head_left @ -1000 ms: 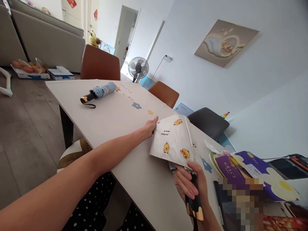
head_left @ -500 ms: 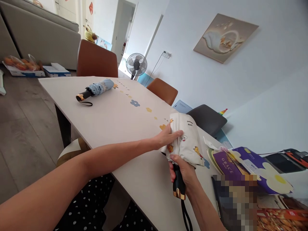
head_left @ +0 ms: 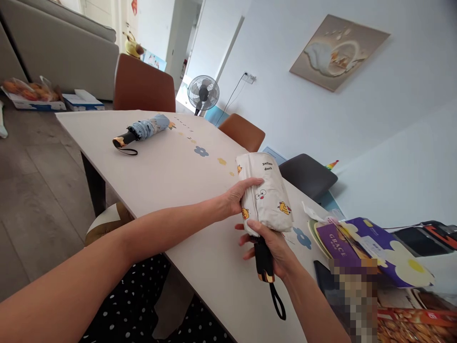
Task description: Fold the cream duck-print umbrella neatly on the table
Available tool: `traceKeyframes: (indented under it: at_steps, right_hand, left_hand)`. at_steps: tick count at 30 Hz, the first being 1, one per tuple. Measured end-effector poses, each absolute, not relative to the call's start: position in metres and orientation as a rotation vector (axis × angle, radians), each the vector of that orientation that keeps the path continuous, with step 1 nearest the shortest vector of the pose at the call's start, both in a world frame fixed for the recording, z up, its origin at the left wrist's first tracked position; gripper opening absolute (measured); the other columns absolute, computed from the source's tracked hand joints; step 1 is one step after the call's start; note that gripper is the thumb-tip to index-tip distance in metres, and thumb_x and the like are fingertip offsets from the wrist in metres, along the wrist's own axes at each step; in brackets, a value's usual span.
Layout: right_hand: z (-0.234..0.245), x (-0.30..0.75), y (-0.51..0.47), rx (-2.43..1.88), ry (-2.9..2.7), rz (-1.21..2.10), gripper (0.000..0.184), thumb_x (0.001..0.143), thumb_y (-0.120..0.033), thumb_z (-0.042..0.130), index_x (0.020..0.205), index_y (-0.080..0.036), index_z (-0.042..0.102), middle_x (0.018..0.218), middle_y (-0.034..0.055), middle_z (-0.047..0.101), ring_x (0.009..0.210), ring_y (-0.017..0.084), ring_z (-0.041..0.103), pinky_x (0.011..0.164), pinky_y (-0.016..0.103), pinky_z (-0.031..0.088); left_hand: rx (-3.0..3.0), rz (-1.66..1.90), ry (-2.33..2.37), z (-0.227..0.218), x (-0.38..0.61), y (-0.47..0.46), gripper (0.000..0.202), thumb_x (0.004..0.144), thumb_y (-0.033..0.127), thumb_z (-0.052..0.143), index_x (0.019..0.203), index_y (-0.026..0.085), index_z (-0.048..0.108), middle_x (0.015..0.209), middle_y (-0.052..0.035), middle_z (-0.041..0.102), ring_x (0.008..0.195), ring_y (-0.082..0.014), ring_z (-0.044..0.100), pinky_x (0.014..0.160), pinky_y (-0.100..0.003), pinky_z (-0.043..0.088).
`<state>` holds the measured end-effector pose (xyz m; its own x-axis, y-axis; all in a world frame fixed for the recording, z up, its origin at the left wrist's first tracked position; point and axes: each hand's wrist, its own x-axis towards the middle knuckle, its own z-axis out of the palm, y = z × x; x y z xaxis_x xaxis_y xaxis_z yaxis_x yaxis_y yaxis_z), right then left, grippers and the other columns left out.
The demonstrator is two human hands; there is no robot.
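Note:
A folded white umbrella (head_left: 269, 205) with yellow ducks printed on its cloth is held over the table's near right side. My left hand (head_left: 242, 194) grips the cloth from the left, thumb on top and fingers hidden behind. At the base of the cloth, my right hand (head_left: 269, 243) holds the umbrella by the top of its black handle, thumb on the cloth and fingers loosely curled behind. The handle has a gold end, and a black wrist strap hangs from it. A second folded umbrella (head_left: 150, 127), light blue, lies on the table's far left part.
The white table (head_left: 150, 178) has flower prints. At its right lie a purple tissue pack (head_left: 389, 252), a dark tablet-like object (head_left: 323, 281) and a red snack packet (head_left: 417, 324). Brown chairs (head_left: 144, 83), a grey chair (head_left: 309, 176) and a fan (head_left: 203, 93) stand around it.
Both hands have lifted the white umbrella slightly up and to the left, turning its printed words into view. The right fingers have loosened around the handle. The blue umbrella stays put.

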<state>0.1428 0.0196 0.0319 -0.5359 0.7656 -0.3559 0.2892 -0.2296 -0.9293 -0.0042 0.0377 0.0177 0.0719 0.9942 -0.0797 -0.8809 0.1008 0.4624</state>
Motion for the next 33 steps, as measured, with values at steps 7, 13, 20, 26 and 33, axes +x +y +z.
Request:
traceKeyframes:
  at_steps: [7, 13, 20, 26, 33]
  right_hand:
    - [0.005, 0.129, 0.015, -1.163, -1.509, 1.994, 0.026, 0.073, -0.038, 0.063, 0.078, -0.013, 0.057, 0.039, -0.0056, 0.044, 0.028, 0.006, 0.035, 0.028, 0.018, 0.033]
    - [-0.005, 0.110, 0.011, -1.203, -1.210, 1.983, 0.022, 0.068, -0.031, 0.068, 0.075, -0.016, 0.054, 0.057, -0.0026, 0.052, 0.036, 0.005, 0.039, 0.031, 0.019, 0.039]
    - [-0.013, 0.106, 0.023, -1.086, -1.036, 2.060, 0.022, 0.070, -0.031, 0.068, 0.077, -0.016, 0.053, 0.066, -0.0013, 0.053, 0.041, 0.004, 0.038, 0.037, 0.019, 0.044]
    - [-0.021, 0.114, 0.024, -0.871, -1.075, 2.052, 0.026, 0.073, -0.037, 0.063, 0.069, -0.020, 0.044, 0.050, -0.0056, 0.040, 0.043, 0.007, 0.037, 0.041, 0.019, 0.041]
    - [-0.020, 0.115, 0.025, -1.010, -1.268, 1.893, 0.029, 0.073, -0.033, 0.059, 0.061, -0.021, 0.035, 0.045, -0.0049, 0.037, 0.043, 0.008, 0.037, 0.043, 0.022, 0.041]
  left_hand:
    - [0.412, 1.346, 0.453, 0.004, -0.012, 0.046, 0.041, 0.067, 0.038, 0.065, 0.098, 0.011, 0.060, 0.084, -0.0110, 0.067, 0.078, -0.0235, 0.064, 0.073, -0.036, 0.051]
    - [0.461, 1.821, 0.917, -0.012, -0.047, 0.066, 0.072, 0.066, 0.033, 0.065, 0.130, 0.023, 0.034, 0.129, -0.0091, 0.049, 0.106, -0.0193, 0.054, 0.087, -0.031, 0.043]
    - [1.377, 1.659, 1.410, 0.007, -0.012, 0.050, 0.036, 0.070, 0.029, 0.056, 0.105, 0.020, 0.056, 0.114, -0.0059, 0.058, 0.110, -0.0192, 0.048, 0.092, -0.029, 0.035]
    - [2.254, 0.891, 1.506, 0.024, 0.044, 0.049, 0.011, 0.060, 0.020, 0.062, 0.070, 0.022, 0.058, 0.087, -0.0043, 0.063, 0.096, -0.0243, 0.051, 0.090, -0.038, 0.031]
    - [2.436, 0.460, 1.563, 0.022, 0.069, 0.073, 0.028, 0.050, 0.000, 0.058, 0.042, 0.017, 0.037, 0.071, -0.0090, 0.058, 0.085, -0.0259, 0.050, 0.077, -0.039, 0.034]
